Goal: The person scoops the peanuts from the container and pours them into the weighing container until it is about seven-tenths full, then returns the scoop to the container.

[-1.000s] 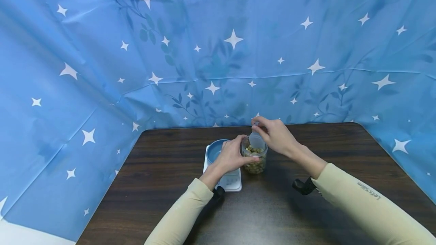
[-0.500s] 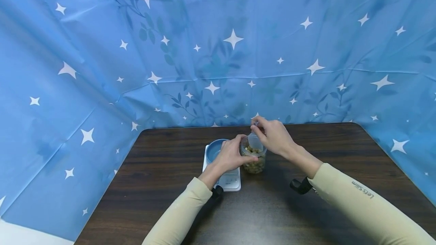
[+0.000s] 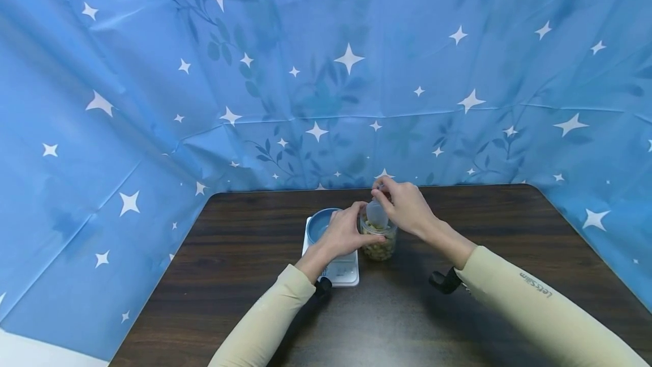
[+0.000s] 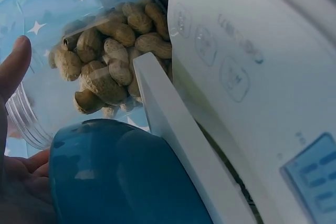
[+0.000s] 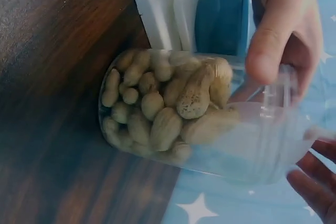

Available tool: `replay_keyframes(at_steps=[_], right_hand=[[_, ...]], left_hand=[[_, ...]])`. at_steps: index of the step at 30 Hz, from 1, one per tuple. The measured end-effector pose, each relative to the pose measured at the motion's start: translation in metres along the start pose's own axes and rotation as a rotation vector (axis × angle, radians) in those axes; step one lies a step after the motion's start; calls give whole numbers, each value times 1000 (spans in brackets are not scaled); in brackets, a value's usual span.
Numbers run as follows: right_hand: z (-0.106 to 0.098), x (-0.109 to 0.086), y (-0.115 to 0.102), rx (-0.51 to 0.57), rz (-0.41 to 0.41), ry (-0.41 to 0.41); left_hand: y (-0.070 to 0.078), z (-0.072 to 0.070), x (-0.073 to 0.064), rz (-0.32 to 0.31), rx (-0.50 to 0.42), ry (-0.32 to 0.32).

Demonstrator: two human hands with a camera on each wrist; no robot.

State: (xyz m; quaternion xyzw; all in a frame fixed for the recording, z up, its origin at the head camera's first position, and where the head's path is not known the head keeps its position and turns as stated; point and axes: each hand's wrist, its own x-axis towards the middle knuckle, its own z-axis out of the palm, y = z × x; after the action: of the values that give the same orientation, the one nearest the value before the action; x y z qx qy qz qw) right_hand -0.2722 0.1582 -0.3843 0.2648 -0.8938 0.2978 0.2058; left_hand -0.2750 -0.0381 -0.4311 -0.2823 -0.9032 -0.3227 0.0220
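A clear jar [image 3: 379,249] stands without a lid on the table, partly filled with unshelled peanuts [image 5: 165,128]. My left hand [image 3: 342,232] grips it near the rim, thumb on the near side. Over the mouth, my right hand [image 3: 406,204] pinches the short handle of a translucent scoop [image 3: 377,214]. The scoop's bowl is down inside the jar, right at the peanuts; what it holds is hidden. Left of the jar, a blue bowl [image 4: 121,177] sits on a white kitchen scale [image 3: 344,274], partly behind my left hand. The scale's display [image 4: 317,169] shows in the left wrist view.
The dark wood-grain table [image 3: 239,282] carries these things near its far edge. Behind it hangs a blue curtain [image 3: 285,89] with white stars. A black wrist camera [image 3: 444,282] sticks out under my right sleeve.
My right hand has shifted slightly left with the scoop, which now stands more upright toward the left side of the jar. My left hand keeps its grip on the jar.
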Motion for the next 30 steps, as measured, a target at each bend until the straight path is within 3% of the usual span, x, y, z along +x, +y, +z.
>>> replay_keyframes(at_steps=[4,11,18,25,30], right_hand=[[4,-1,1,15,41,-18],[2,-2,3,48,93,109],[-2,-1,6,61,169,140],[-2,-1,10,96,223,98],[-2,-2,13,155,317,159]], left_hand=[[0,1,-1,6,-20,-11],[1,0,-1,-9,-51,-12],[0,1,-1,-29,-42,-25],[0,0,0,-33,-22,-16],[-1,0,1,-35,-20,-15]])
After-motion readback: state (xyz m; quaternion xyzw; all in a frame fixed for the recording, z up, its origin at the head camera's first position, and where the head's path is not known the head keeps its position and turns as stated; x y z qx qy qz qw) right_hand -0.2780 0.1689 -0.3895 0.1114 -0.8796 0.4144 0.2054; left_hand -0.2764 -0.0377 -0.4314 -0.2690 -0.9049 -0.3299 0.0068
